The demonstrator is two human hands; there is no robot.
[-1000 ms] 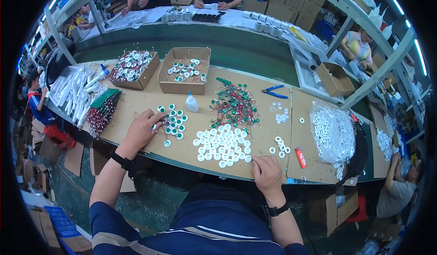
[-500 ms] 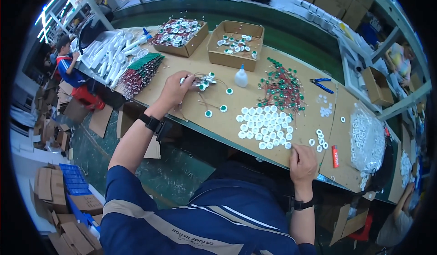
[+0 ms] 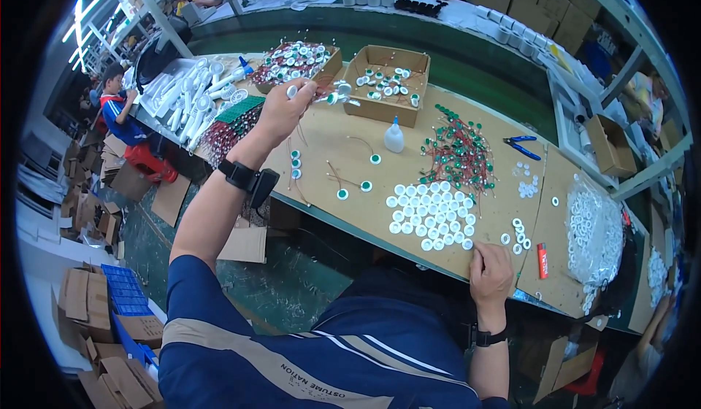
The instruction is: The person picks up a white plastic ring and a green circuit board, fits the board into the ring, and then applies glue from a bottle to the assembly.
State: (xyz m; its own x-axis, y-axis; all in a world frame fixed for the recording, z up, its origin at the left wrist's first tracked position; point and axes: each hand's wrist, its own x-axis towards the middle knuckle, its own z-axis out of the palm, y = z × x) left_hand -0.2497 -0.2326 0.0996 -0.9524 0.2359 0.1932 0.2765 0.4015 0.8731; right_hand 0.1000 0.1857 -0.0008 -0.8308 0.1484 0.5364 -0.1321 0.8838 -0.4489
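Observation:
My left hand (image 3: 286, 108) is raised over the left of the table, closed on a bunch of small round white-and-green wired discs (image 3: 339, 94) whose thin leads dangle. Below it lie loose wired discs (image 3: 366, 186) with green faces. My right hand (image 3: 491, 272) rests at the table's front edge with its fingers curled, and nothing shows in it. Just beyond this hand sit rows of white round caps (image 3: 431, 215). A heap of green discs with red wires (image 3: 460, 153) lies behind the caps.
Two cardboard boxes, one heaped with wired discs (image 3: 332, 66) and one partly filled (image 3: 380, 111), stand at the back. Around them are a squeeze bottle (image 3: 394, 137), blue-handled cutters (image 3: 522, 148), a red lighter (image 3: 542, 261), a bag of white rings (image 3: 595, 226) and white handles (image 3: 193, 102).
My left hand has lifted away from the tabletop toward the boxes with the bunch of wired discs. Discs formerly beneath it now show on the table. My right hand stays at the edge.

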